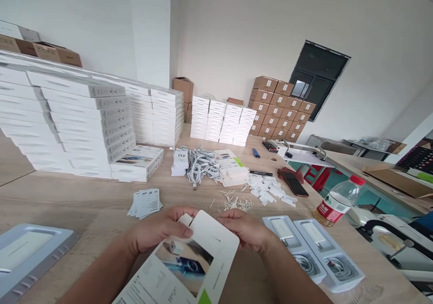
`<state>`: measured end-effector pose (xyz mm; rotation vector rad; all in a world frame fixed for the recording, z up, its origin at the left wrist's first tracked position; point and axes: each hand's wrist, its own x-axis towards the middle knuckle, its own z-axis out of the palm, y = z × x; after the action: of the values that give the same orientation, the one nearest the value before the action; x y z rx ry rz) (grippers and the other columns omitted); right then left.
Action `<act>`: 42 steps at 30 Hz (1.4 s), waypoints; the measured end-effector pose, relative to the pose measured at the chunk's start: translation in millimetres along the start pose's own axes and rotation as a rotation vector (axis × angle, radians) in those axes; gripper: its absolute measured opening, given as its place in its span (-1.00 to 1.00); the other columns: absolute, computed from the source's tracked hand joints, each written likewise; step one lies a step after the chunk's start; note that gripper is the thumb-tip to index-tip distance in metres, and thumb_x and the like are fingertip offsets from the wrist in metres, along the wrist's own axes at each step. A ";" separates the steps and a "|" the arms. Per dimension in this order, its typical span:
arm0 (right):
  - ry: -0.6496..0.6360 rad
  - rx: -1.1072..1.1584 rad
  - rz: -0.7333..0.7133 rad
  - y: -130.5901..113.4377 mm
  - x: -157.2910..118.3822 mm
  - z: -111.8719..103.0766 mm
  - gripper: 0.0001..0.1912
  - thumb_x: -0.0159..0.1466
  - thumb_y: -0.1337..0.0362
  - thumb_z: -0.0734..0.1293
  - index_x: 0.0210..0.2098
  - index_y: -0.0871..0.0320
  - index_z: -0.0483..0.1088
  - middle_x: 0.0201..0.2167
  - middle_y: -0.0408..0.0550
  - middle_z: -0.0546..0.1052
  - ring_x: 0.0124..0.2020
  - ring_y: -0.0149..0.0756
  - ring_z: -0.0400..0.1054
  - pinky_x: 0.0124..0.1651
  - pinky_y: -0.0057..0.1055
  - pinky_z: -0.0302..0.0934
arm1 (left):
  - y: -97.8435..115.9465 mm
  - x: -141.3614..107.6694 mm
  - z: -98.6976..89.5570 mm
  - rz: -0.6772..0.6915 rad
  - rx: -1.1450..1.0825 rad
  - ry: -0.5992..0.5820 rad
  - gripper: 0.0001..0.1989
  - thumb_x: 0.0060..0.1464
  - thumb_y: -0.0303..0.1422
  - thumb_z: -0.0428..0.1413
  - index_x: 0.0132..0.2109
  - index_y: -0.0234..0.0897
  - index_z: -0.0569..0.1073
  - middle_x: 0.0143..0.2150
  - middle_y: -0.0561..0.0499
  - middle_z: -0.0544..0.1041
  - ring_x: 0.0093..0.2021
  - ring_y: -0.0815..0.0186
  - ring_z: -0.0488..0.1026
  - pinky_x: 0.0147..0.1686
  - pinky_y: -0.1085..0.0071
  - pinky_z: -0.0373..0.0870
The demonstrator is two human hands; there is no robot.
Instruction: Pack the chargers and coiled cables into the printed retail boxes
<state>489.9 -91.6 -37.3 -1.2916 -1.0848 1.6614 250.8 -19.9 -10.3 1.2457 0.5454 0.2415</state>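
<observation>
A white printed box sleeve [186, 268] with a picture and a green corner is tilted between my hands at the bottom centre. My left hand [162, 229] grips its upper left edge, thumb lying on the printed face beside a small flap. On the other side, my right hand [246, 229] pinches the upper right edge near the rounded flap. Right of my right hand lie two pale trays [326, 254] with white chargers and coiled cables. Another tray [37, 254] lies at the far left. Small cards [147, 202] rest beyond my left hand.
Stacks of white boxes [81, 128] stand at the left and back. Mid-table are bundled cables [203, 162], paper scraps [265, 186] and small white sticks [237, 201]. A phone [294, 183] and a bottle [338, 200] stand or lie at the right.
</observation>
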 end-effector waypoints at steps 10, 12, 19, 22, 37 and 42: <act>-0.123 -0.132 0.013 1.3 0.1 -0.6 -0.66 -0.05 0.08 0.52 -0.36 0.20 0.59 -0.67 -0.27 0.38 -0.69 -0.56 0.15 -0.66 -0.60 -0.06 | -3.1 3.2 -1.0 0.026 0.057 -0.019 -0.60 -0.11 -0.36 0.31 -0.05 -0.32 0.57 -0.27 -0.08 0.65 -0.34 0.20 0.54 -0.35 0.42 0.39; -0.070 -0.203 -0.013 0.5 0.7 -2.0 -0.72 0.03 0.10 0.47 -0.37 0.17 0.58 -0.66 -0.26 0.39 -0.68 -0.53 0.17 -0.64 -0.59 -0.03 | -2.7 2.5 -0.6 0.026 0.033 -0.019 -0.59 -0.12 -0.34 0.31 -0.05 -0.32 0.57 -0.27 -0.10 0.65 -0.34 0.18 0.55 -0.35 0.41 0.40; 0.404 -0.790 -0.235 -0.4 6.8 -3.9 -0.80 0.20 0.31 0.30 -0.27 0.15 0.58 -0.41 -0.08 0.60 -0.42 -0.30 0.43 -0.39 -0.46 0.22 | -6.0 6.2 0.4 -0.013 0.004 0.098 -0.40 -0.17 -0.33 0.33 0.08 -0.34 0.48 -0.18 -0.17 0.67 -0.22 0.04 0.59 -0.25 0.29 0.46; 0.539 -0.899 -0.241 -9.9 4.5 -21.0 -0.70 0.21 0.38 0.28 -0.12 0.10 0.56 -0.28 -0.07 0.63 -0.27 -0.26 0.48 -0.21 -0.42 0.28 | -4.9 8.8 3.4 -0.028 0.084 0.107 -0.40 -0.13 -0.34 0.28 0.12 -0.33 0.45 -0.17 -0.15 0.65 -0.20 0.06 0.58 -0.26 0.32 0.45; 0.909 -1.202 0.129 -27.2 -6.6 -177.5 -0.83 0.24 0.29 0.42 -0.43 0.21 0.39 -0.44 -0.19 0.47 -0.38 -0.36 0.37 -0.23 -0.35 0.29 | -11.3 17.5 3.2 0.012 0.438 0.221 -0.62 -0.19 -0.29 0.17 -0.14 -0.25 0.55 -0.29 0.07 0.45 -0.46 0.38 0.30 -0.56 0.50 0.14; 0.846 -1.068 -0.128 -44.9 -10.6 -150.2 -0.63 0.17 0.39 0.36 -0.70 0.14 0.22 -0.72 -0.27 0.24 -0.59 -0.38 0.22 -0.43 -0.42 0.13 | -8.2 14.1 7.3 0.032 0.501 0.217 -0.59 -0.06 0.00 0.17 -0.27 -0.27 0.57 -0.38 0.07 0.41 -0.42 0.32 0.28 -0.47 0.46 0.15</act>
<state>641.5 -59.9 -11.3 -2.1989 -1.4490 0.2031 265.5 -22.0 -20.1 1.7268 0.8052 0.2790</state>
